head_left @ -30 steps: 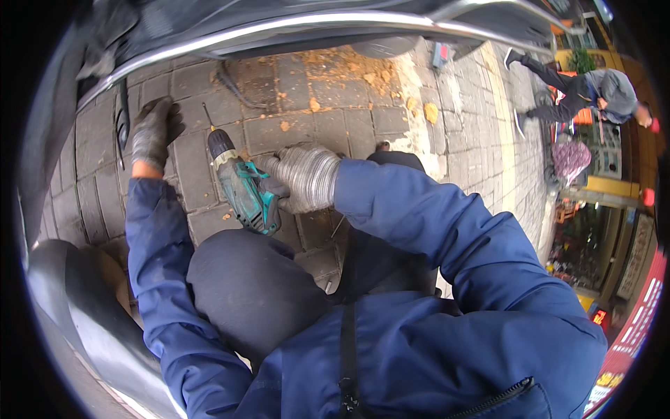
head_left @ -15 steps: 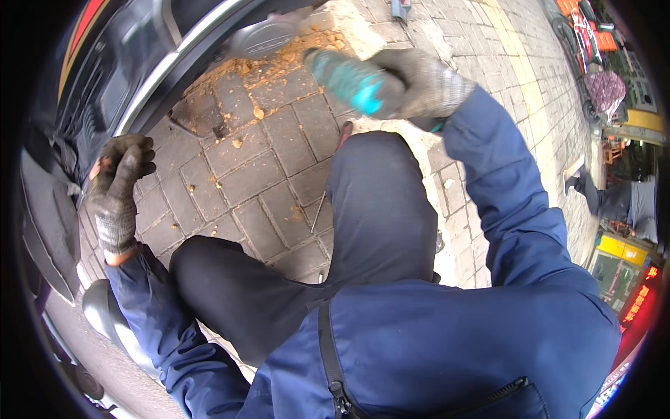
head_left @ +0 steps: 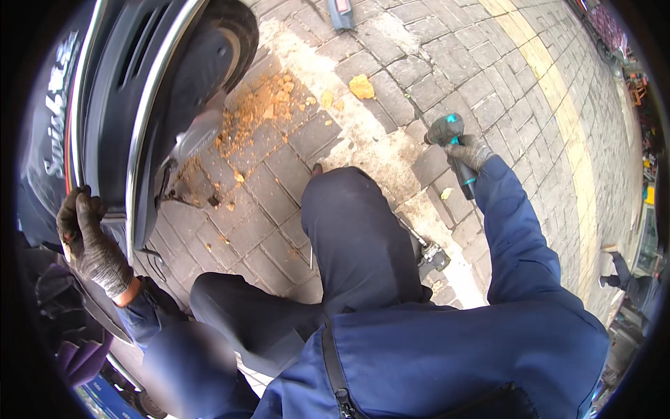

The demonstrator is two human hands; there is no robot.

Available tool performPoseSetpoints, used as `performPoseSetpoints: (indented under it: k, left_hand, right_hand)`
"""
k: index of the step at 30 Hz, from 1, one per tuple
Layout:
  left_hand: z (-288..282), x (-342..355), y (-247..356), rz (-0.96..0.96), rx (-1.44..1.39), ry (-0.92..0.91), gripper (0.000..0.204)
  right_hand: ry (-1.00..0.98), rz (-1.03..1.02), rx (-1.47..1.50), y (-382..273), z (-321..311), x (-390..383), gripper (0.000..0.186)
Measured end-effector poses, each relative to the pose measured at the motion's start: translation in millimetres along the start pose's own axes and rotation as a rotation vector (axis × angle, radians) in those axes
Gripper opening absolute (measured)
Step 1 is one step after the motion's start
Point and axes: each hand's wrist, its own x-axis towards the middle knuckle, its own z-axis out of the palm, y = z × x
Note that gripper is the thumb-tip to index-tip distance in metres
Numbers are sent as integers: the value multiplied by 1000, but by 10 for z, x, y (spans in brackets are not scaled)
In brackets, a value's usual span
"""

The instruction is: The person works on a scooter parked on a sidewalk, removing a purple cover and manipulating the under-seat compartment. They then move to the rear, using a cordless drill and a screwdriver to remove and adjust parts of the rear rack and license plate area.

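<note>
My gloved left hand [head_left: 94, 248] is up at the left, its fingers curled on the edge of the black scooter body panel [head_left: 105, 126], which has chrome trim and a red stripe. My gloved right hand [head_left: 471, 153] is wrapped round a teal and black cordless drill [head_left: 447, 129], held out over the paving at the right of my knee. The drill's tip points away to the left and is too small to make out. Part of the scooter's wheel [head_left: 237, 49] shows behind the panel. A metal part [head_left: 433, 258] lies on the ground beside my right knee.
Orange crumbled debris [head_left: 269, 105] and a larger chunk [head_left: 361, 86] lie on the brick paving [head_left: 488, 84]. A grey object [head_left: 340, 14] lies at the top. A thin rod [head_left: 311, 257] is by my knee. A passer-by [head_left: 628, 276] and shopfronts are at the far right.
My right hand moved the drill from between my knees up and out to the right. My left hand moved left and down onto the panel edge. The view swung, bringing more scooter bodywork into sight.
</note>
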Motion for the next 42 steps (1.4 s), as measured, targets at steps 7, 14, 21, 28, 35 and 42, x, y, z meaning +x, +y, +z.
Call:
performPoseSetpoints:
  k: [7,14,21,28,35,42]
  left_hand:
    - [271,294,382,25,243,-78,20]
    - [908,-88,737,150,72,-497,13]
    - [2879,-295,217,-153,-156,-1112,11]
    - [5489,-725,-1080,-385,462,-1218,26]
    - [6592,-1061,-1897,-207,419,-1206,22]
    - [7070,-1241,-1927,-156,828,-1350,35]
  right_hand:
    - [-7,69,22,157,-258,38,38]
    - [-20,-38,-184,270,-210,333,44]
    - [44,27,-317,59,-398,300,46]
    - [196,-14,-81,-214,-659,633,50]
    - [189,121,-161,-374,-730,1014,50]
    - [195,152,-58,-315,-738,1052,52]
